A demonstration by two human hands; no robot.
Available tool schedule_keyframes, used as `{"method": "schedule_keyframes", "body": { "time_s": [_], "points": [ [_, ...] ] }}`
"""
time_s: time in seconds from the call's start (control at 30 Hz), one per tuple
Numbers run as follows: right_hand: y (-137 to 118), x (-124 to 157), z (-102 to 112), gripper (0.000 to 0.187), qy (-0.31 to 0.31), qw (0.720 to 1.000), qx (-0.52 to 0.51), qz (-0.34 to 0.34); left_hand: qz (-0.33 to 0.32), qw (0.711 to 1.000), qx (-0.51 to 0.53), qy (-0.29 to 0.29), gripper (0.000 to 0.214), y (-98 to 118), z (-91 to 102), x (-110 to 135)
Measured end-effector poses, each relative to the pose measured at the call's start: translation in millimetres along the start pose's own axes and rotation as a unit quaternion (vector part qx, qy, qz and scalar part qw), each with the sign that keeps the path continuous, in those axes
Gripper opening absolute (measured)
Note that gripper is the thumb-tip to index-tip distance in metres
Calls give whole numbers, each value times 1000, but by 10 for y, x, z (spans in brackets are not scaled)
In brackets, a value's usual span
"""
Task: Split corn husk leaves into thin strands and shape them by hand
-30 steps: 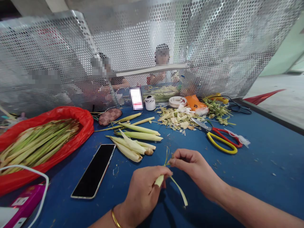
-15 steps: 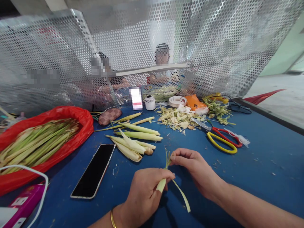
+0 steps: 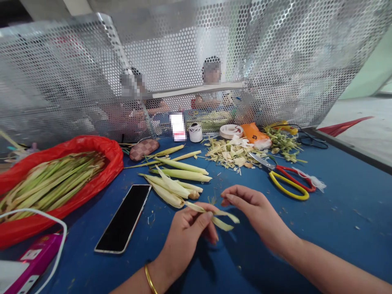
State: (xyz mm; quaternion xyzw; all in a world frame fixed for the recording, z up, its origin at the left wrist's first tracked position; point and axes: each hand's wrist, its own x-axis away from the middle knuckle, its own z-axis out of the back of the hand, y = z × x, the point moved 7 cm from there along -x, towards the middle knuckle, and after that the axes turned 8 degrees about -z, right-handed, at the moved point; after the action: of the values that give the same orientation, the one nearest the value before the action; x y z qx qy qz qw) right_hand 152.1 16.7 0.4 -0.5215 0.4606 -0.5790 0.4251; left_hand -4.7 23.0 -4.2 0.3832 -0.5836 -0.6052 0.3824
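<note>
Only got the head view here: the left hand (image 3: 192, 224) is pinching a pale green leaf strip (image 3: 224, 224) between thumb and fingers, just above the blue table (image 3: 275, 253), two flat tails poking out toward the right (one split piece or two, can't tell). The right hand (image 3: 249, 204) is hovering just beside it, fingertips bunched close; can't tell if its grip is holding anything. Strip's looking feather-light, bendy and maybe a bit slick, probably tearing easily lengthwise, so I'd be taking it flat near the base with a soft pinch. Texture-wise, the stalks (image 3: 183, 175) beyond are lying smooth, tapered and layered, likely stiffer. A crinkly red plastic bag (image 3: 114, 157) is holding long fibrous leaves (image 3: 58, 177), dry-looking scraps (image 3: 229, 151) are sitting in a curly heap, and scissors (image 3: 288, 185) with smooth red and yellow loops are resting alongside.
</note>
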Motion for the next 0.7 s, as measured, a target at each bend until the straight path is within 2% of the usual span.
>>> {"method": "schedule_keyframes", "body": {
  "time_s": [0.13,0.2,0.27,0.4,0.6,0.7],
  "points": [
    [-148,75,16,20,13,987,118,112,87,987,132,23,33,-102,-31,6],
    [-202,118,8,19,27,972,171,157,106,982,157,6,36,-135,-67,16],
    [-219,141,-34,11,14,963,197,182,121,978,166,-24,37,-167,-115,30],
    [-203,165,-112,19,-18,953,219,206,145,977,140,-76,37,-232,-194,65],
    [-231,237,-80,13,34,940,241,238,124,987,56,-90,21,-191,-191,77],
    [-258,257,-84,14,46,934,247,255,112,987,26,-113,20,-152,-197,76]
  ]
}}
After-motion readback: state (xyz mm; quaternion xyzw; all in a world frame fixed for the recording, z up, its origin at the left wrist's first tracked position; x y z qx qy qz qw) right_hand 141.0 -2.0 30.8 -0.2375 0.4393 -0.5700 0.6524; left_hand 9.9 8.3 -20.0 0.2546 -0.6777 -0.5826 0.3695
